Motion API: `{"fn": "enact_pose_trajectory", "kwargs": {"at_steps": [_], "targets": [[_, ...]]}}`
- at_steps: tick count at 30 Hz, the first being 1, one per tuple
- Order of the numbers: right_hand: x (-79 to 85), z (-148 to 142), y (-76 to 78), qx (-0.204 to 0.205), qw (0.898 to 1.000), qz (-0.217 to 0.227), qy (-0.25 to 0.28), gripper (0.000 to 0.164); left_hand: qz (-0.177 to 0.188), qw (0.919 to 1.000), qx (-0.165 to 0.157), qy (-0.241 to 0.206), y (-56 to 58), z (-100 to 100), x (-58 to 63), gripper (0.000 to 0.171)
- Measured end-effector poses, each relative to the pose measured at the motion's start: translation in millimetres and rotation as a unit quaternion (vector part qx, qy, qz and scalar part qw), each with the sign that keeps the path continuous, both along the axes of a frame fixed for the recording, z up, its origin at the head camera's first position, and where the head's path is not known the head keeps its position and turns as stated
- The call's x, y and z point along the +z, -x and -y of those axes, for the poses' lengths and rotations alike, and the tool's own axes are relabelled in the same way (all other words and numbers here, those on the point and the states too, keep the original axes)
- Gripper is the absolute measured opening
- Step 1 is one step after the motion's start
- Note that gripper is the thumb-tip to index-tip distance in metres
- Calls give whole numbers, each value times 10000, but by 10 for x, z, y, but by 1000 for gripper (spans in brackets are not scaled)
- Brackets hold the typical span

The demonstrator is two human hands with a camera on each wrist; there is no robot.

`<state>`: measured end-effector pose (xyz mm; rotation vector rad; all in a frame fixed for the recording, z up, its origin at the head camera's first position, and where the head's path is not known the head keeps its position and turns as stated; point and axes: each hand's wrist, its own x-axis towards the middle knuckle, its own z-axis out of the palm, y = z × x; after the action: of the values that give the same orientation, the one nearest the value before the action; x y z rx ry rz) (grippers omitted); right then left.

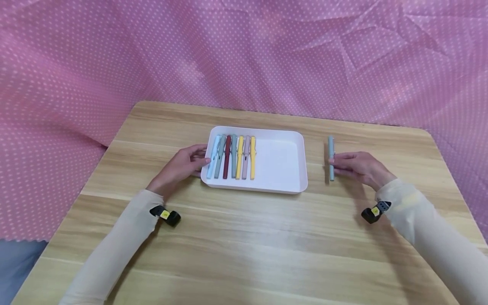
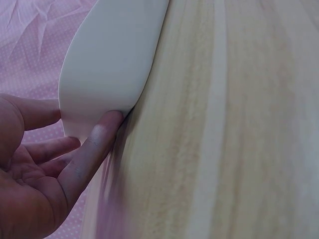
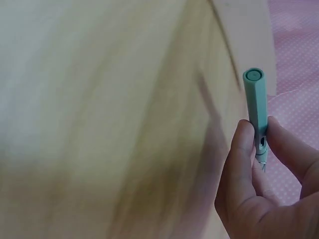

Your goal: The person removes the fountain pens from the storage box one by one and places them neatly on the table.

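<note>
A shallow white tray (image 1: 284, 163) stands on the wooden table. Several capped pens lie side by side in its left half: a light blue pen (image 1: 213, 157), a dark red pen (image 1: 226, 156), a mauve pen (image 1: 245, 157), grey-green ones and yellow ones. My left hand (image 1: 187, 163) holds the tray's left end, thumb at the rim; the left wrist view has a fingertip low on the outer wall (image 2: 112, 59). Right of the tray, my right hand (image 1: 356, 167) pinches a grey-green pen (image 3: 256, 99) between thumb and fingers, above the table, its clip partly hidden behind the fingers.
The wooden table (image 1: 244, 254) reaches out in front of the tray and to both sides. A pink polka-dot cloth (image 1: 244, 55) hangs behind its back edge. Each wrist carries a small black camera (image 1: 173, 218) strapped over a pale sleeve (image 1: 118, 241).
</note>
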<state>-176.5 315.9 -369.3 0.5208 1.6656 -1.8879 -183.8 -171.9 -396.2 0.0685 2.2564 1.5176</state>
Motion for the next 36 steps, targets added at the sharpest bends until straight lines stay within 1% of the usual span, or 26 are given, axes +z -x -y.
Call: {"fn": "enact_pose_trajectory", "kwargs": {"at_steps": [6,9,12,15,19,22,23,27,31,36], "targets": [[-70,-26,-53,-20,9998,-28,-215,10,-62,10000,-33,9,-7,11,-9,58],[-93,-33,-74,26,9993,-40,-364,14,-116,9998,-131,9,-3,18,-16,59],[-112,-31,-91,83,9986,-70,-518,21,-126,9997,-231,-9,6,23,-27,60],[-135,-9,-99,201,9970,-172,-726,37,-81,9997,-246,-28,10,21,-27,59],[-160,36,-101,354,9939,-310,-994,52,-13,9997,-260,40,-51,-27,122,57],[-173,60,-103,437,9902,-409,-1262,50,15,9996,-260,88,-94,-60,224,57],[-176,68,-105,463,9888,-451,-1343,49,12,9996,-255,85,-93,-60,223,57],[-186,98,-119,515,9822,-644,-1690,43,1,9997,-243,33,-38,-20,112,58],[-185,120,-131,570,9760,-813,-1936,42,-33,9997,-245,-48,21,23,-9,60],[-188,130,-148,623,9730,-866,-2047,44,-89,9997,-236,-27,28,36,-47,62]]}}
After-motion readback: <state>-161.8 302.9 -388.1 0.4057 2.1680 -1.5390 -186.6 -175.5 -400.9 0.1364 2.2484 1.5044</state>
